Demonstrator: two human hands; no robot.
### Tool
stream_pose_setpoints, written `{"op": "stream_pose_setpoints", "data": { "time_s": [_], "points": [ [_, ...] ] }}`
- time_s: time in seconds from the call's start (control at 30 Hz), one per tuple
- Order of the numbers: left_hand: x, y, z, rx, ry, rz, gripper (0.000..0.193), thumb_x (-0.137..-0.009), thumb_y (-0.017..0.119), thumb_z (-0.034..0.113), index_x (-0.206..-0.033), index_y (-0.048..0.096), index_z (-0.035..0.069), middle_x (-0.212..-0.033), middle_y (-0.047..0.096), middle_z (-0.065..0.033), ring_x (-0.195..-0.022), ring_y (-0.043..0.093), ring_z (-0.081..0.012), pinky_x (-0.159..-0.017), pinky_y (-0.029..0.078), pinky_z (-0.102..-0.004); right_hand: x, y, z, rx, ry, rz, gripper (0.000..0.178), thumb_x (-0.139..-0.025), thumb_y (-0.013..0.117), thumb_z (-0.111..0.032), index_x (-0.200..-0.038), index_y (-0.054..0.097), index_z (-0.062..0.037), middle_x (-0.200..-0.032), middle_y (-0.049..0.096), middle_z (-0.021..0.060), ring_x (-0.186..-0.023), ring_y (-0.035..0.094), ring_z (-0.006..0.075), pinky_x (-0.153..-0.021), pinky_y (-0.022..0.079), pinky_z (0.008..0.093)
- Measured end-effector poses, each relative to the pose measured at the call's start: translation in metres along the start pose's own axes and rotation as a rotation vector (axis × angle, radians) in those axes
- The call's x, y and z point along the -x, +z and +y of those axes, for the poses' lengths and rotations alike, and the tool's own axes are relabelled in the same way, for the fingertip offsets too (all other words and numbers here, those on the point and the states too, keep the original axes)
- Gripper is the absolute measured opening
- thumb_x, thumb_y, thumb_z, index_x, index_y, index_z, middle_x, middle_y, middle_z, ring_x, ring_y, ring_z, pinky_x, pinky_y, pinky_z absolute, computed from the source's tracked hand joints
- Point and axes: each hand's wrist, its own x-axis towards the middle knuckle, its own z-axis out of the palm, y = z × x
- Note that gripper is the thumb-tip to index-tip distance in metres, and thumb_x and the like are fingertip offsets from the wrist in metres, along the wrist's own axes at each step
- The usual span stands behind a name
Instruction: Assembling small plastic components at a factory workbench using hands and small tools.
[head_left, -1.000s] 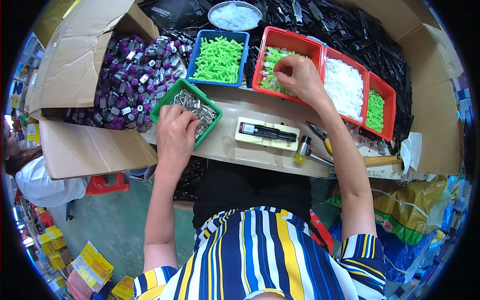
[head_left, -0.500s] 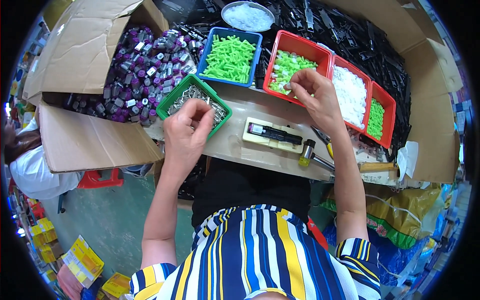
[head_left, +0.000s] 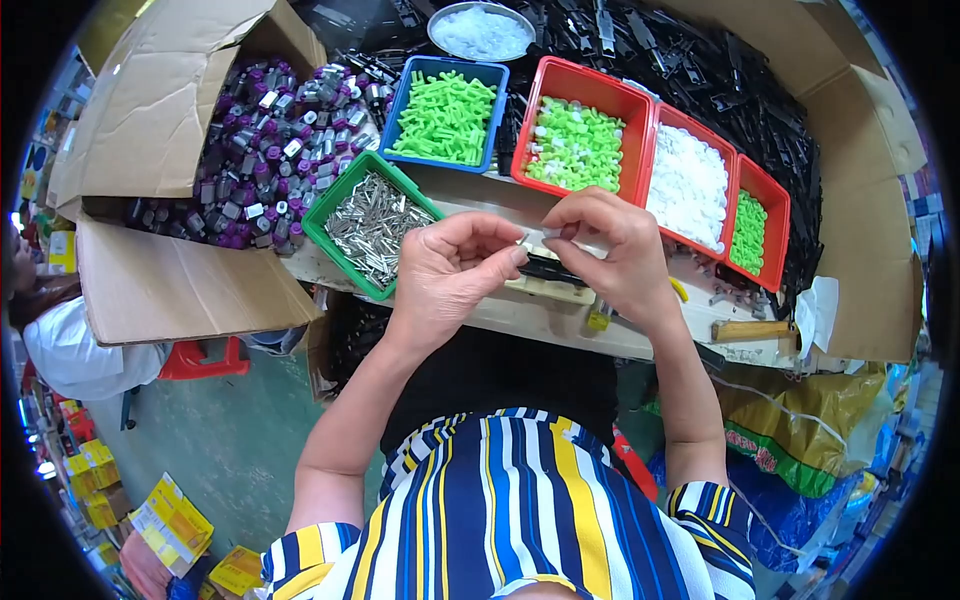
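My left hand (head_left: 455,270) pinches a small metal pin (head_left: 523,239) between thumb and forefinger. Facing it, my right hand (head_left: 615,255) is closed on a small whitish piece (head_left: 551,233), too small to make out well. The two pinched parts are close together, with a narrow gap between the fingertips. Below the hands lies a cream holding block (head_left: 565,292) with a black part (head_left: 545,270) on it, both partly hidden. To the left, a green bin (head_left: 318,222) contains many loose metal pins; a red bin (head_left: 517,150) with green-and-white pieces stands beyond my right hand.
A blue bin (head_left: 390,140) of green sticks is at the back. White caps (head_left: 690,190) and small green pieces (head_left: 748,235) fill the right red compartments. Purple-and-clear parts (head_left: 265,160) spill from a carton (head_left: 130,110). Black parts (head_left: 740,110) heap behind; a person (head_left: 85,325) sits left.
My left hand has moved right from the green bin, and my right hand has come down and left from the red bin. They now meet over the holding block.
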Motion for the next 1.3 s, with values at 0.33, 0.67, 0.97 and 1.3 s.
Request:
{"op": "stream_pose_setpoints", "data": {
  "time_s": [0.33, 0.67, 0.97, 1.3],
  "points": [
    [-0.003, 0.008, -0.002, 0.157, -0.096, -0.061, 0.022, -0.088, 0.070, -0.003, -0.094, 0.050, 0.005, -0.086, 0.067, -0.0030, -0.079, 0.067, -0.0072, -0.071, 0.061, -0.0243, 0.008, 0.002, 0.000, 0.215, -0.207, 0.049, 0.019, -0.076, 0.075, 0.005, -0.093, 0.073, -0.0028, -0.093, 0.069, 0.0086, -0.083, 0.070, 0.0226, -0.071, 0.057, 0.0316],
    [-0.002, 0.000, 0.000, 0.158, -0.143, -0.066, 0.023, -0.088, 0.070, -0.002, -0.094, 0.050, 0.005, -0.083, 0.066, -0.0026, -0.079, 0.067, -0.0072, -0.070, 0.062, -0.0251, 0.003, 0.006, -0.005, 0.228, -0.241, 0.013, 0.019, -0.075, 0.075, 0.006, -0.092, 0.073, -0.0031, -0.092, 0.068, 0.0086, -0.081, 0.070, 0.0221, -0.068, 0.056, 0.0319],
    [0.000, 0.002, -0.004, 0.223, -0.150, -0.046, 0.023, -0.089, 0.072, 0.000, -0.098, 0.052, 0.007, -0.084, 0.070, -0.0048, -0.078, 0.071, -0.0121, -0.065, 0.057, -0.0224, 0.007, 0.014, -0.012, 0.418, -0.403, 0.001, 0.029, -0.076, 0.073, 0.008, -0.104, 0.068, 0.0005, -0.093, 0.067, 0.0130, -0.083, 0.068, 0.0276, -0.071, 0.056, 0.0337],
    [0.009, 0.006, -0.011, 0.081, -0.023, -0.162, 0.038, -0.091, 0.071, 0.003, -0.128, 0.062, -0.001, -0.088, 0.071, -0.0061, -0.078, 0.068, -0.0099, -0.068, 0.055, -0.0224, 0.030, 0.016, -0.004, -0.073, -0.071, 0.175, 0.031, -0.077, 0.075, 0.008, -0.106, 0.067, 0.0000, -0.089, 0.072, 0.0075, -0.080, 0.070, 0.0140, -0.072, 0.055, 0.0276]
  ]
}}
